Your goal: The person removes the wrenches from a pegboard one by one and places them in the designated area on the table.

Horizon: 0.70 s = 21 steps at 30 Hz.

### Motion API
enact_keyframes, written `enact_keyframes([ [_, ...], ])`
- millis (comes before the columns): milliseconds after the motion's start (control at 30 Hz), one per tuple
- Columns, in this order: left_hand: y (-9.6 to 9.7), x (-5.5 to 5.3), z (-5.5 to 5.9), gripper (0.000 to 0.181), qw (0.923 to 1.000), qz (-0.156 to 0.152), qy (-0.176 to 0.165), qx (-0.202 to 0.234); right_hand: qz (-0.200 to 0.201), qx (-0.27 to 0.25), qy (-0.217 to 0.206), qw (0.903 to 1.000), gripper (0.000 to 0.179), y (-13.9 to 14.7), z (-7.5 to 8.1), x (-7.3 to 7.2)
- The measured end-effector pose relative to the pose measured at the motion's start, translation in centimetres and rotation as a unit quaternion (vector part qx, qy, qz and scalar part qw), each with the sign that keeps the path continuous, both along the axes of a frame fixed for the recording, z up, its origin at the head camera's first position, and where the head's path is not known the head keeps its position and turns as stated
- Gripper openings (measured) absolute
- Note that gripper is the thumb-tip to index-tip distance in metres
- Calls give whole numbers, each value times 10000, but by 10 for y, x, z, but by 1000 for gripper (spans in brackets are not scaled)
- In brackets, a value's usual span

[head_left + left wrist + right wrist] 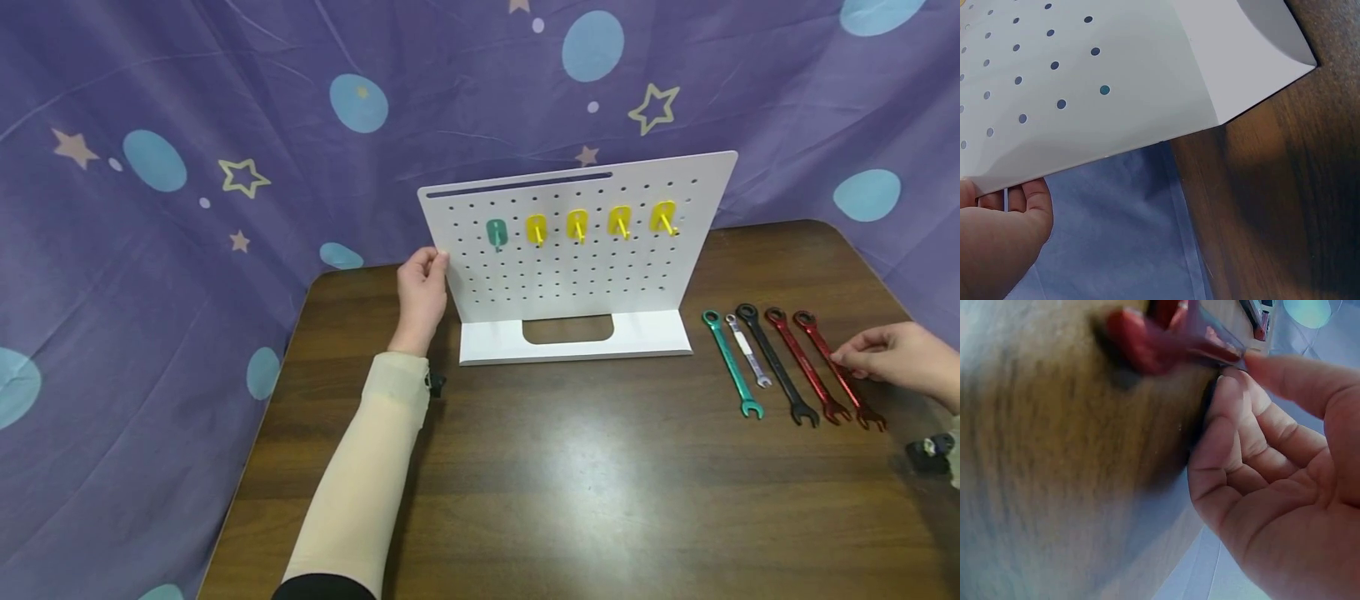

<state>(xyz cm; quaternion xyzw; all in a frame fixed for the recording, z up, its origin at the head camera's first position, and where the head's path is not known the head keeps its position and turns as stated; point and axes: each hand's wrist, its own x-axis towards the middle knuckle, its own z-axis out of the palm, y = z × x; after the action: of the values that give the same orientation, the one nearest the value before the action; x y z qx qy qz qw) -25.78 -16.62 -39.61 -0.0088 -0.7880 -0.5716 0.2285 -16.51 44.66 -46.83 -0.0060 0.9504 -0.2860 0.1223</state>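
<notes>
A white pegboard (pixel 555 279) stands upright on its flat base. My left hand (pixel 422 292) grips its left edge, thumb in front and fingers behind, as the left wrist view also shows. One green hook (pixel 497 232) and several yellow hooks (pixel 577 225) sit in a row on the board, with nothing hanging from them. At the right, my right hand (pixel 903 357) pinches the shaft of the outermost red wrench (pixel 846 386), which lies on the table. Beside it lie another red wrench (pixel 804 360), a black wrench (pixel 772 358), a short silver wrench (pixel 747 350) and a teal wrench (pixel 731 361).
The brown wooden table (pixel 570 500) has rounded far corners. A purple curtain (pixel 480 100) with stars and blue spots hangs behind it and along the left side. The board's base has a wide cut-out in its middle.
</notes>
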Motion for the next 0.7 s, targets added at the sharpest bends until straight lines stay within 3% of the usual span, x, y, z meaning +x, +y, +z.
enact_keyframes([
  [233,0,-1,0,16,10000,7,-36,51,-117,125,132,9998,36,-2,0,3],
  [700,0,1,-2,17,9998,-7,-82,167,-134,276,909,9954,29,-7,-5,5],
])
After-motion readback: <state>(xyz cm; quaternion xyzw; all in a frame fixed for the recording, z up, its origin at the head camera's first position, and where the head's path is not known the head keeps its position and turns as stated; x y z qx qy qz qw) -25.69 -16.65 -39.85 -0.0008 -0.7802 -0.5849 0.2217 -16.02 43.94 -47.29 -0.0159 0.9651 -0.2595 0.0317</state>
